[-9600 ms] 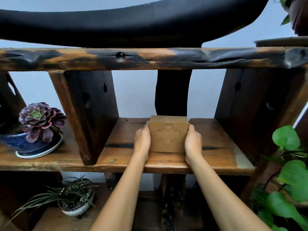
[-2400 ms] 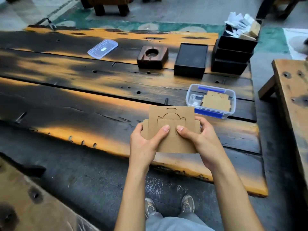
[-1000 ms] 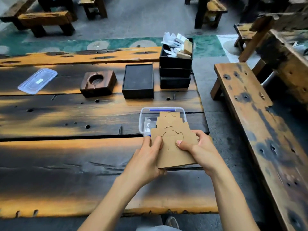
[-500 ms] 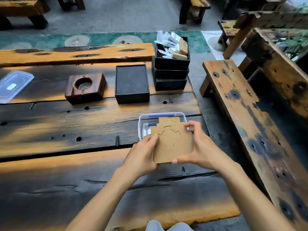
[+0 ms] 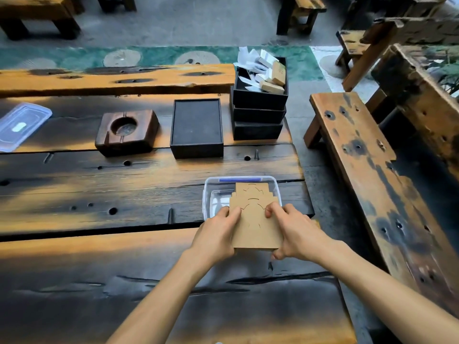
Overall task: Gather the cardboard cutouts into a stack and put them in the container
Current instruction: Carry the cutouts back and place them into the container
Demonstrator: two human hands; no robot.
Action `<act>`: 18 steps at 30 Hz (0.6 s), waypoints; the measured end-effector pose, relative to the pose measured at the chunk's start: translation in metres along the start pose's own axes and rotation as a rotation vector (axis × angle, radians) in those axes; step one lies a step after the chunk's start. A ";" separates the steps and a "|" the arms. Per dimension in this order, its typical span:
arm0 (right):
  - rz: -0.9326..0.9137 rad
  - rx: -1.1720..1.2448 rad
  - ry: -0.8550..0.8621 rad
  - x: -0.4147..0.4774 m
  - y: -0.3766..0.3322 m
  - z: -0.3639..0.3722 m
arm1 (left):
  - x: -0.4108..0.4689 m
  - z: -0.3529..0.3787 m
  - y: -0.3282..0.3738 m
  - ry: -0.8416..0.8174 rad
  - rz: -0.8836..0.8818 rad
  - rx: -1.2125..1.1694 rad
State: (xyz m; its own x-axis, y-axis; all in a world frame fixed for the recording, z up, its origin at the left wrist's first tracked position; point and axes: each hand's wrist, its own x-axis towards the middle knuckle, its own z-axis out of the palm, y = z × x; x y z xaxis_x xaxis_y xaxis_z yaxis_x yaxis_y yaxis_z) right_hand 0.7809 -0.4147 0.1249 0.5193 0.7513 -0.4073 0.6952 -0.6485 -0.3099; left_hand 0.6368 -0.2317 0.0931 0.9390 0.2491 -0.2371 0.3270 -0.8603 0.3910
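Note:
A stack of brown cardboard cutouts (image 5: 255, 229) is held between both hands just in front of a clear plastic container (image 5: 208, 194) on the wooden table. My left hand (image 5: 218, 234) grips the stack's left edge, thumb on top. My right hand (image 5: 293, 232) grips its right edge. The stack's far end reaches over the container's near rim. More cardboard cutouts (image 5: 252, 189) lie inside the container, partly hidden by the held stack.
The container's clear lid (image 5: 21, 125) lies at the far left. A wooden block with a round hollow (image 5: 126, 131), a black box (image 5: 196, 127) and stacked black trays of paper scraps (image 5: 259, 100) stand behind. A wooden bench (image 5: 372, 175) runs along the right.
Both hands have carried the stack forward and lower, so its far end now overlaps the container's near rim. The view has shifted closer to the container.

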 end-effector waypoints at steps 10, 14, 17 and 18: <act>-0.075 -0.115 -0.076 0.057 0.040 -0.001 | 0.053 0.017 0.003 -0.102 -0.137 0.020; -0.104 -0.095 -0.098 0.080 0.054 0.001 | 0.073 0.023 -0.003 -0.121 -0.165 0.012; -0.129 -0.092 -0.098 0.099 0.060 0.003 | 0.090 0.025 -0.011 -0.142 -0.185 0.037; -0.131 -0.093 -0.101 0.106 0.063 0.003 | 0.096 0.026 -0.014 -0.153 -0.193 0.043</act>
State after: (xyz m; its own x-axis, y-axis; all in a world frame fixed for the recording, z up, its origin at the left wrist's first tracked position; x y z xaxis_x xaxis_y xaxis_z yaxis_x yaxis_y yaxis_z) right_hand 0.8781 -0.3761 0.0598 0.3723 0.8095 -0.4539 0.7988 -0.5285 -0.2873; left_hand 0.7199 -0.2076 0.0420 0.8315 0.3434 -0.4366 0.4907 -0.8224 0.2877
